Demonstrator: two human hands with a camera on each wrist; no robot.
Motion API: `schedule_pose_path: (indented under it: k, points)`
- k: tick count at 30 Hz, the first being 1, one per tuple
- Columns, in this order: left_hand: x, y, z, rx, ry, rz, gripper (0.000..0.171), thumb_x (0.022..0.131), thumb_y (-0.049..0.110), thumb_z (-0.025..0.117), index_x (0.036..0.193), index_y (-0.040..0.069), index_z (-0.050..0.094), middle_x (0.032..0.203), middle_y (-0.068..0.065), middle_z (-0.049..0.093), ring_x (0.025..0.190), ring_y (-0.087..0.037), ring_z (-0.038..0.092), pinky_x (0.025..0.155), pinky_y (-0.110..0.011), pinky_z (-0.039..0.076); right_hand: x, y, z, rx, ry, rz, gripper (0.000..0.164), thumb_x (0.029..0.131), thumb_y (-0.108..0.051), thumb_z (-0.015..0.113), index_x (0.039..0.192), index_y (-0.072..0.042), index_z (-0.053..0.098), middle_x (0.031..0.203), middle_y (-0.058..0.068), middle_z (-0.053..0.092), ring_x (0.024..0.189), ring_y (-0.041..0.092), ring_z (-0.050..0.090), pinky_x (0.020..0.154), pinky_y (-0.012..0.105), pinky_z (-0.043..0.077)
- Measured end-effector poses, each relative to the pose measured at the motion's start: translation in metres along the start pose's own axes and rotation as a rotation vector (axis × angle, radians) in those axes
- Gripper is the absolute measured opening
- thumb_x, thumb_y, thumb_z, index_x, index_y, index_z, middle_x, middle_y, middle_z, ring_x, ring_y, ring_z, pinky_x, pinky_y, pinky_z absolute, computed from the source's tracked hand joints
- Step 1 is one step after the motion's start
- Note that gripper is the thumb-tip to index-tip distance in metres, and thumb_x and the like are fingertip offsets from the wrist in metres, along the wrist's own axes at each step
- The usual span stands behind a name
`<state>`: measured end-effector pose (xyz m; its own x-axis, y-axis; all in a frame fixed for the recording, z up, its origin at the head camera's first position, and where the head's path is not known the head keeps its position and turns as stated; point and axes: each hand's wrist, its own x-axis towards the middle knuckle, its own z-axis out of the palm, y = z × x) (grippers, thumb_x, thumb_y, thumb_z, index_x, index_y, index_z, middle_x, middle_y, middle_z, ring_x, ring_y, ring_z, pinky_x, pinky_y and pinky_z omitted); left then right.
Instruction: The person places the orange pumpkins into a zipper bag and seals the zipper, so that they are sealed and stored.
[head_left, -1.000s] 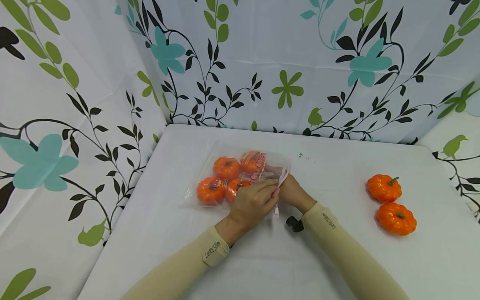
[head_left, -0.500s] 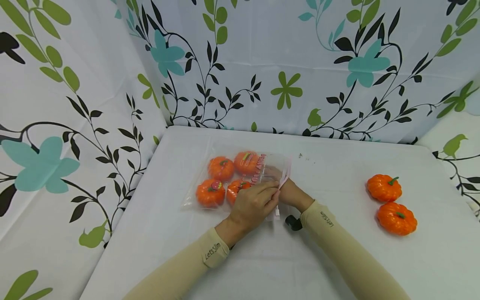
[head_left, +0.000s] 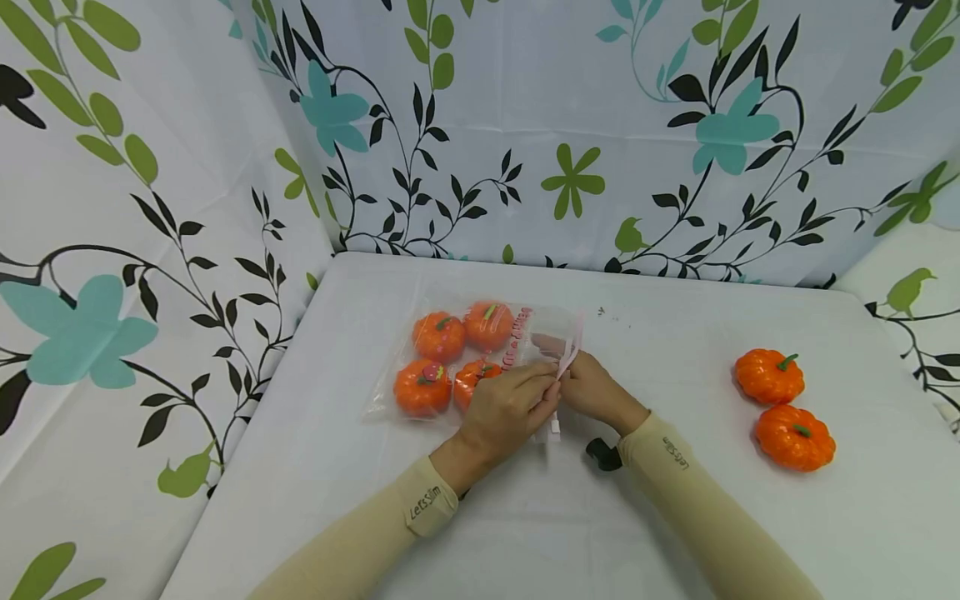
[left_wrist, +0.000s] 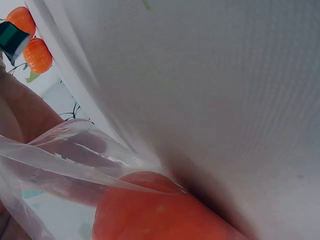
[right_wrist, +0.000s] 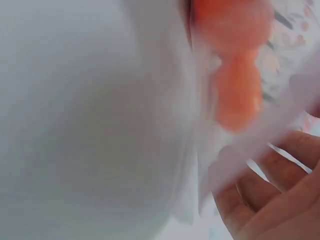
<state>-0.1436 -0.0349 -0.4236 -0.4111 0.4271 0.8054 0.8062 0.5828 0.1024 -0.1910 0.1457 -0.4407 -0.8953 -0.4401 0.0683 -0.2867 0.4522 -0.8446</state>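
Observation:
A clear zip bag (head_left: 550, 322) with pink print and a pink-edged mouth lies on the white table, holding several small orange pumpkins (head_left: 438, 337). My left hand (head_left: 504, 407) pinches the near side of the bag's mouth and partly covers one pumpkin. Through the mouth reaches my right hand (head_left: 592, 387), its fingers inside the plastic and apart from the pumpkins. In the right wrist view the fingers (right_wrist: 280, 167) look loosely extended, with nothing held. The left wrist view shows a pumpkin (left_wrist: 155, 212) close up behind the plastic; the left fingers are not clear there.
Two more orange pumpkins, one farther back (head_left: 768, 377) and one nearer (head_left: 795, 438), sit together at the table's right side. A black wrist camera (head_left: 603, 455) hangs beneath the right wrist. Patterned curtains (head_left: 450, 167) enclose the table (head_left: 525, 533) at the back and sides.
My right hand has drawn back to the right, partly out of the bag. The far pumpkins in the bag have shifted slightly left. My left hand keeps its place at the mouth.

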Motion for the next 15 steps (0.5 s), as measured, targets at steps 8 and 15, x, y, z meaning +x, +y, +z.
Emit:
schedule_pose_path:
  k: [8,15]
  points:
    - [-0.001,0.001,-0.001,-0.016,-0.036,-0.058,0.012,0.086,0.009,0.075,0.095,0.001,0.079,0.103,-0.007,0.076,0.096,-0.016,0.074,0.086,-0.023,0.055,-0.04,0.004,-0.041,-0.282,0.149,0.045,0.062,0.093,-0.027,0.075,0.147,-0.007,0.052,0.151,0.011,0.048,0.142,0.034,0.041,0.112,0.059,0.035]
    - [0.0,0.001,-0.001,-0.051,-0.024,-0.072,0.011,0.086,0.008,0.076,0.093,0.0,0.078,0.101,-0.008,0.076,0.095,-0.017,0.074,0.086,-0.024,0.055,-0.078,0.01,-0.079,-0.546,0.303,0.032,0.099,0.075,-0.031,0.09,0.156,-0.007,0.039,0.161,0.015,0.032,0.151,0.039,0.017,0.113,0.068,0.021]
